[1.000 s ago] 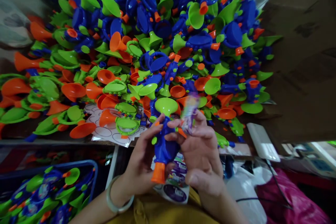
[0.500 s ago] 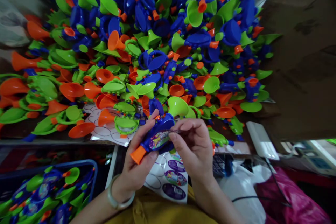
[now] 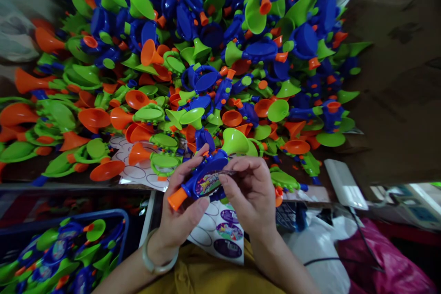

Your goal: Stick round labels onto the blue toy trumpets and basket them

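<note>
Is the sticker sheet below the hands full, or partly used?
Partly used: the sheet shows bare oval outlines on its left, while printed stickers sit along its right side.

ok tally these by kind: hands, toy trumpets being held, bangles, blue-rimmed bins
Hands: 2, left hand and right hand
Held toy trumpet: 1
Bangle: 1
Blue-rimmed bin: 1
Total: 5
</note>
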Motion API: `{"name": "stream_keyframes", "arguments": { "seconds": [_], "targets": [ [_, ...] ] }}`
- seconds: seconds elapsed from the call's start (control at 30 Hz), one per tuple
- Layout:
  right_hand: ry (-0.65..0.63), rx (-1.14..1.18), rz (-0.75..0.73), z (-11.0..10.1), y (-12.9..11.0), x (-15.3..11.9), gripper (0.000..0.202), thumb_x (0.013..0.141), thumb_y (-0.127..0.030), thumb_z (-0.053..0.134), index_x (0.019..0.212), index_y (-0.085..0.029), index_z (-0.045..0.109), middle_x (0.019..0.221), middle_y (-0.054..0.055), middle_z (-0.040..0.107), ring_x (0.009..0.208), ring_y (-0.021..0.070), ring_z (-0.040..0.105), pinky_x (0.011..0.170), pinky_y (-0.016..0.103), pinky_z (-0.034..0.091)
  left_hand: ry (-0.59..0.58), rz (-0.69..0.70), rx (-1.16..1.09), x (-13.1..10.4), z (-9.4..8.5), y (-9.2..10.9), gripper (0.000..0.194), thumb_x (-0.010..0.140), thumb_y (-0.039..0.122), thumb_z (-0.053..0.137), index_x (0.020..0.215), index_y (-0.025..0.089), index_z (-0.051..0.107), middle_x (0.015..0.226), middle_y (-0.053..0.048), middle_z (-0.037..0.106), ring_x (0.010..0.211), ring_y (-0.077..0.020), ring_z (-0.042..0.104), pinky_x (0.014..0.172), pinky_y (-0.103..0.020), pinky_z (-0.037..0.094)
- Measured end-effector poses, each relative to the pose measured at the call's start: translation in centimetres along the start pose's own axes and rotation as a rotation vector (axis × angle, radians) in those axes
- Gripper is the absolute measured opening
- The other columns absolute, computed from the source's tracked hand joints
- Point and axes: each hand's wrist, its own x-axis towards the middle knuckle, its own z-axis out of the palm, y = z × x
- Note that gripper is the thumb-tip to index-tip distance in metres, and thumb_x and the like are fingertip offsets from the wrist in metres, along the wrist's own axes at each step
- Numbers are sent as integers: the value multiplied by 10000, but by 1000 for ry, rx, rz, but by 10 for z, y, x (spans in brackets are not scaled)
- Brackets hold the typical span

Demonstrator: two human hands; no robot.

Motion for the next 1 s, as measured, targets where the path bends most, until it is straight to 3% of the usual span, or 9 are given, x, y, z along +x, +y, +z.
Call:
{"name": "stream_keyframes", "arguments": {
  "seconds": [0.2, 0.43, 0.53, 0.7, 0.87, 1.0],
  "targets": [
    [9, 30, 2, 1, 0, 0, 289, 918, -44, 763, 1034, -279, 642, 931, -39, 676, 838, 108, 721, 749, 194, 652, 1, 40, 33, 3, 2, 1, 569, 1007, 185, 774, 1552, 312, 671, 1776, -110, 529, 1606, -314, 556, 1315, -457, 506],
    [-7, -21, -23, 2, 2, -3, 284, 930, -69, 759, 1055, -280, 616, 925, -27, 676, 827, 128, 726, 732, 227, 654, 83, 31, 63, 3, 8, -1, 473, 1024, 235, 768, 1488, 307, 714, 1734, -131, 577, 1612, -366, 544, 1316, -553, 500],
    [-4, -108, -71, 3, 3, -3, 257, 958, -89, 744, 1076, -281, 619, 948, -16, 686, 826, 137, 724, 725, 254, 646, 135, 27, 68, 3, 11, -2, 452, 1022, 222, 768, 1463, 318, 727, 1711, -117, 605, 1626, -368, 525, 1331, -573, 479],
    [53, -407, -284, 0, 2, 4, 235, 951, -114, 781, 1016, -290, 639, 901, -17, 702, 919, 197, 680, 858, 379, 605, 166, 85, 109, 0, 11, -4, 459, 995, 188, 790, 1432, 322, 740, 1695, -100, 624, 1654, -377, 482, 1322, -565, 496],
    [36, -460, -243, -4, 0, 9, 214, 956, -148, 796, 1002, -289, 642, 917, -4, 710, 929, 216, 687, 808, 381, 600, 148, 165, 155, 0, 11, -4, 492, 985, 151, 777, 1446, 318, 739, 1676, -83, 646, 1640, -345, 509, 1323, -508, 500],
    [19, -503, -252, -1, 2, 8, 211, 970, -161, 796, 1006, -291, 634, 922, -3, 702, 947, 219, 690, 820, 381, 611, 153, 162, 177, 0, 14, -7, 480, 979, 159, 785, 1430, 317, 746, 1670, -92, 650, 1627, -370, 523, 1327, -569, 488]
  ]
}}
